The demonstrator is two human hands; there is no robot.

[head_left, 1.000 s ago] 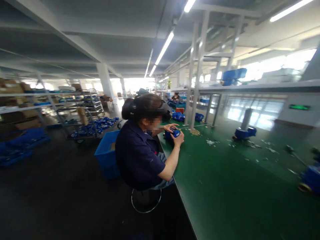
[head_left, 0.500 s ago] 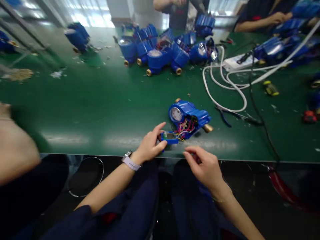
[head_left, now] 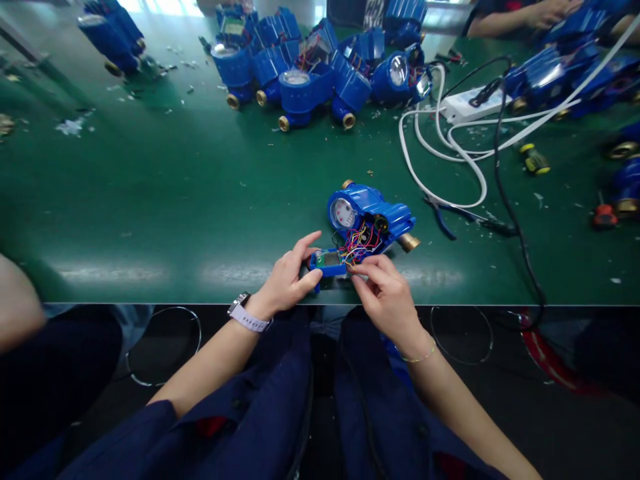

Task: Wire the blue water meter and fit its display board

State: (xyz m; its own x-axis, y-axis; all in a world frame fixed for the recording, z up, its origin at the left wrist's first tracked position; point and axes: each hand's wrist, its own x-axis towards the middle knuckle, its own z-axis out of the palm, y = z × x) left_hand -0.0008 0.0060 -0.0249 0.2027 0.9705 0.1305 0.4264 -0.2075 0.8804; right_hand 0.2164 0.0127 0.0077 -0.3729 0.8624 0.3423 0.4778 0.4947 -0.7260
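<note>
As left hand (head_left: 287,279) clamps case (head_left: 330,267) near edge (head_left: 125,304) | right hand (head_left: 391,299) at wires (head_left: 357,247), grip unclear | bench (head_left: 180,173) extends leftward

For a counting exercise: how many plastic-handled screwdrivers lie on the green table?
2: yellow-black screwdriver right of the white power strip; red screwdriver farther right. More may be hidden.

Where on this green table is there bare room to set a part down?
Widest: the green tabletop left of the left hand, between the front edge and the white scraps. A narrow, crumb-dotted strip separates the opened water meter from the clustered meters. Crowded: among those meters, and rightward, the power strip, looped white cable and pliers.
</note>
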